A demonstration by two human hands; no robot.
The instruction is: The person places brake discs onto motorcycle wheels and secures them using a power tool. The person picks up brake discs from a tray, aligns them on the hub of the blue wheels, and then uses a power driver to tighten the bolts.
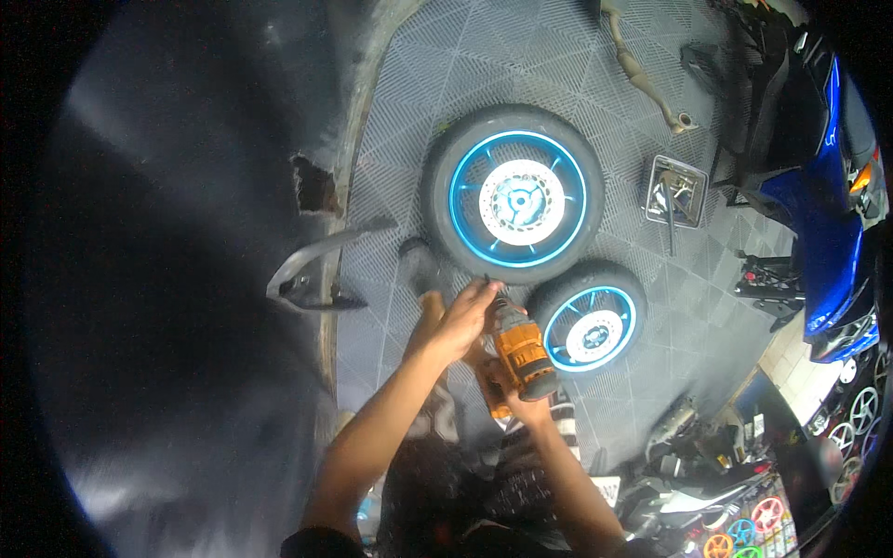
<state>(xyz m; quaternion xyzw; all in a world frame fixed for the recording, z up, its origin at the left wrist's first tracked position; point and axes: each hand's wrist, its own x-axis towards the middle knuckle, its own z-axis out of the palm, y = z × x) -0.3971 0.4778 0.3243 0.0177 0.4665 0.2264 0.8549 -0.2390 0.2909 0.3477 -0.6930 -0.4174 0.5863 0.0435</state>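
An orange and black cordless drill [523, 349] is held in front of me, its nose pointing up and slightly left in the head view. My right hand [523, 402] is wrapped round its grip, below the motor housing. With fingers pinched together, my left hand [465, 321] holds the drill's chuck end, where a short dark tip shows past the fingers. Just beyond lies a large motorcycle wheel [519, 200] with a black tyre, blue rim and brake disc. A smaller wheel [593, 335] of the same colours lies to the right of the drill.
A metal tray of tools [676, 191] sits on the grey tiled floor, with an exhaust pipe [637, 79] farther back. A blue and black motorcycle [828, 214] stands at right. A dark curved plastic part [302, 270] lies at left beside a big dark surface [186, 279].
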